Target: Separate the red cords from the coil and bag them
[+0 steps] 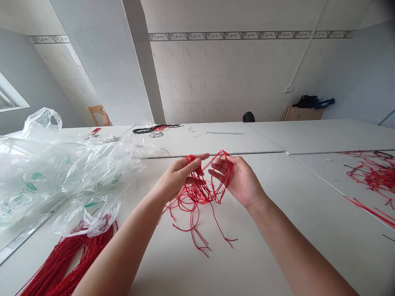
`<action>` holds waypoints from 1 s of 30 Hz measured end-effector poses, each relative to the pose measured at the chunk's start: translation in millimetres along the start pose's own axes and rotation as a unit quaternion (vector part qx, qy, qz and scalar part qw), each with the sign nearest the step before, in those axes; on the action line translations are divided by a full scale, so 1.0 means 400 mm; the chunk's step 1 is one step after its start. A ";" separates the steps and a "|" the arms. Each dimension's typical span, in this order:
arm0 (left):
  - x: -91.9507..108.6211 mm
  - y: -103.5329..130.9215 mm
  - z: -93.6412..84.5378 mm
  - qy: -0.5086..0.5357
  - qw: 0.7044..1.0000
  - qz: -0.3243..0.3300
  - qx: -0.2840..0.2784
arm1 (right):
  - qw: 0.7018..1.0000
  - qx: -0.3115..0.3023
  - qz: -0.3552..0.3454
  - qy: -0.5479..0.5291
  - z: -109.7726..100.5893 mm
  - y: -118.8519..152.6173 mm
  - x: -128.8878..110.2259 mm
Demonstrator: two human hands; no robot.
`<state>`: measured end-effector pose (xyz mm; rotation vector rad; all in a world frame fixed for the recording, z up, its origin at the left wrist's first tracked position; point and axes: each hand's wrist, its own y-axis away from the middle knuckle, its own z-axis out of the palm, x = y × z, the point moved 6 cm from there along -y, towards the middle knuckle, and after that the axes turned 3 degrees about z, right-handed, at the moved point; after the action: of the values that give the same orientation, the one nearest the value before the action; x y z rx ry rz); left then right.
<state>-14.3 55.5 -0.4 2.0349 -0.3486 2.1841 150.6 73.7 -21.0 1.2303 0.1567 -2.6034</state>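
Note:
Several red cords hang in a loose tangle between my hands, their loose ends trailing down over the white table. My left hand grips the main bunch, with strands wrapped over its fingers and the thumb pressed on top. To the right, my right hand holds a few loops of the same cord, which pass round its fingers near the thumb. The looped strands run across the gap from one hand to the other. Part of the bunch is hidden behind the left fingers.
At the lower left lies a thick bundle of dark red cord, partly under clear plastic bags. A metal ruler is beside them. Another red cord pile sits at the right; black cords lie at the back of the white table.

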 end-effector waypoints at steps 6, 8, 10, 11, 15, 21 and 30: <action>-0.006 -0.005 0.002 -0.027 1.000 0.013 -0.003 | 0.985 -0.083 0.046 0.146 0.034 0.023 0.024; -0.009 -0.005 0.009 -0.031 0.999 0.009 -0.018 | 0.966 -0.095 0.020 0.239 0.041 0.029 0.025; -0.012 -0.004 0.015 -0.028 0.999 0.005 -0.035 | 0.949 -0.089 -0.019 0.300 0.045 0.032 0.021; -0.013 -0.004 0.017 -0.026 0.999 0.004 -0.042 | 0.944 -0.085 -0.034 0.318 0.046 0.033 0.019; -0.017 -0.004 0.015 -0.021 0.998 -0.001 -0.051 | 0.936 -0.085 -0.041 0.338 0.046 0.033 0.020; -0.010 -0.004 0.014 0.050 0.998 -0.010 -0.033 | 0.969 -0.060 0.001 0.238 0.027 0.016 0.026; -0.010 -0.009 0.010 0.045 0.999 0.000 -0.031 | 0.996 -0.047 0.003 0.077 0.027 0.004 0.013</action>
<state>-9.3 58.2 -4.1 1.8991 -0.3988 2.2264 139.8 69.0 -18.2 1.3941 0.3011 -2.4646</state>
